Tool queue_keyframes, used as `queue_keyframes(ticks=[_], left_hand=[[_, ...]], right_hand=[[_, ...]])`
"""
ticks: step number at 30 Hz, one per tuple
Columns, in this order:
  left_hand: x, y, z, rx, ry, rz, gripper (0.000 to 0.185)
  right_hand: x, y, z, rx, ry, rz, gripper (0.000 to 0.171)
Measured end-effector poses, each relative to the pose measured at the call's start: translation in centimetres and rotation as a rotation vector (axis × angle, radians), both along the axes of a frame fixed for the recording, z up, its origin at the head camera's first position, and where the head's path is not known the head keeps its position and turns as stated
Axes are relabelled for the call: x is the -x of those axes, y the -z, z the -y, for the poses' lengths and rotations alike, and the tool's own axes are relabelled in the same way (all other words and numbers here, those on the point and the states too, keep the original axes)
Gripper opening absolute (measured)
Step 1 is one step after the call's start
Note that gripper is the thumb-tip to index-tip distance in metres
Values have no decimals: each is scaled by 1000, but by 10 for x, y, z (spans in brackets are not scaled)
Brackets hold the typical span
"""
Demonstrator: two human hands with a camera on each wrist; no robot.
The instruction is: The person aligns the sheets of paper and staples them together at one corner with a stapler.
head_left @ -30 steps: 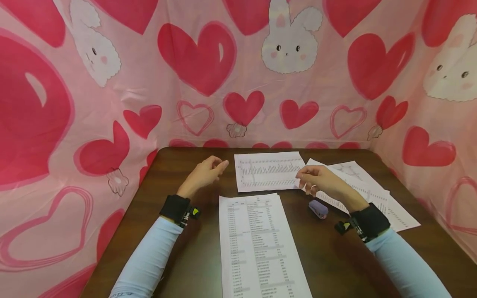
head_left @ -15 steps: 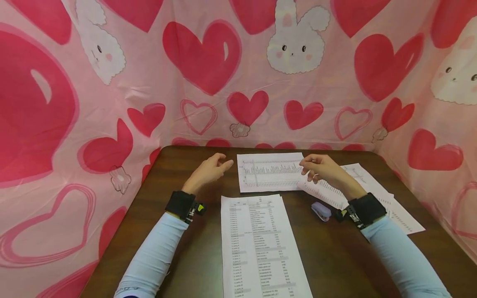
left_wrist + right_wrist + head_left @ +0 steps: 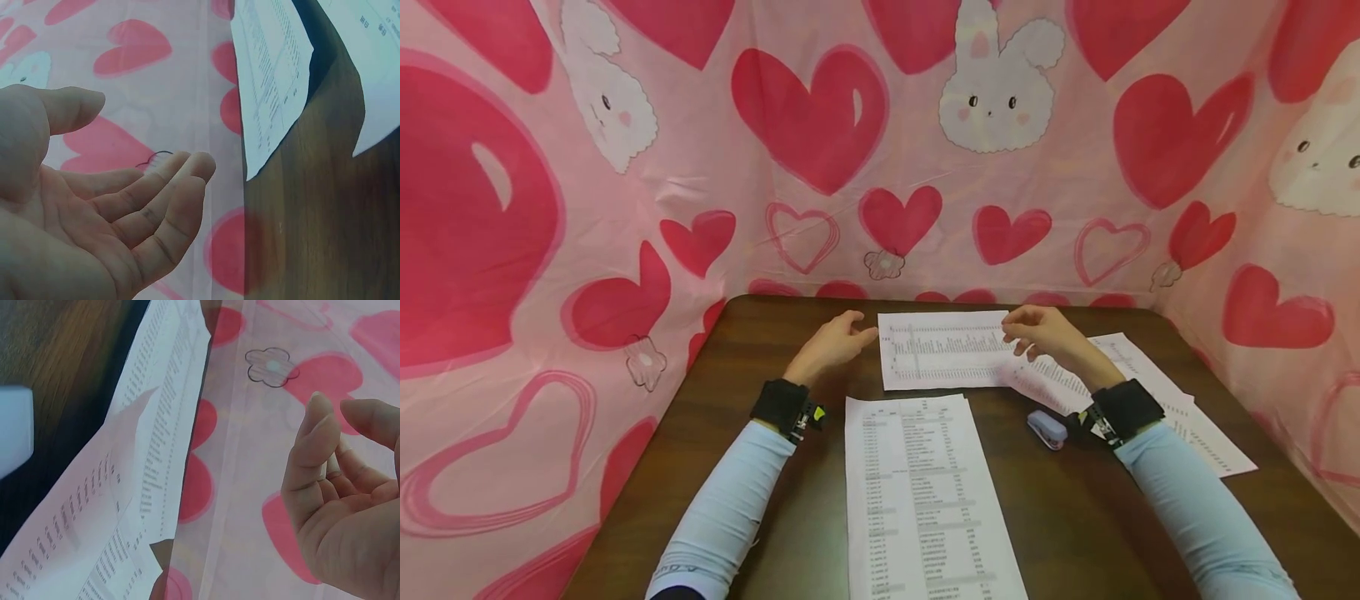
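A printed sheet of paper [image 3: 943, 354] lies crosswise near the table's far edge. Just off its left end is my left hand [image 3: 829, 346], palm turned inward and fingers relaxed, holding nothing; the left wrist view shows the same hand [image 3: 119, 194] with thumb and fingers well apart. Over the sheet's right end hovers my right hand [image 3: 1047, 333], its fingers loosely bent. The right wrist view has a gap between thumb and forefinger of that hand [image 3: 350, 487]. Below the right hand sits a small purple stapler [image 3: 1047, 429] on the table.
Another printed sheet [image 3: 925, 500] lies lengthwise in front of me on the brown table [image 3: 790, 517]. Overlapping papers [image 3: 1213, 437] spread out at the right, partly behind the right hand and wrist. A pink curtain with hearts [image 3: 808, 117] closes off the back and sides.
My left hand has drifted right, closer to the far sheet's left end. My right hand has moved a little farther away from me. The head view has shifted slightly; the papers and stapler stay put.
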State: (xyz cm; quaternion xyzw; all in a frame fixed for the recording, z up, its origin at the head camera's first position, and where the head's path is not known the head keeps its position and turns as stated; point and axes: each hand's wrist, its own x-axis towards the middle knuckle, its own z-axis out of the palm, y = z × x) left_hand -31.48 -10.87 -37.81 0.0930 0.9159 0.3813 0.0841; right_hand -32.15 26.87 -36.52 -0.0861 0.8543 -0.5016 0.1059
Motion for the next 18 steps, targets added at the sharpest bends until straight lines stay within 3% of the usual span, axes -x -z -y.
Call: queue_keyframes(ticks=[9,18], left_hand=[[7,6,-8,-1,-1,9,65],[11,13,-15,19,21,23,67]], right_hand=[[12,4,-9,-72,18,-37,39],[20,13,-20,-96,49,10,43]])
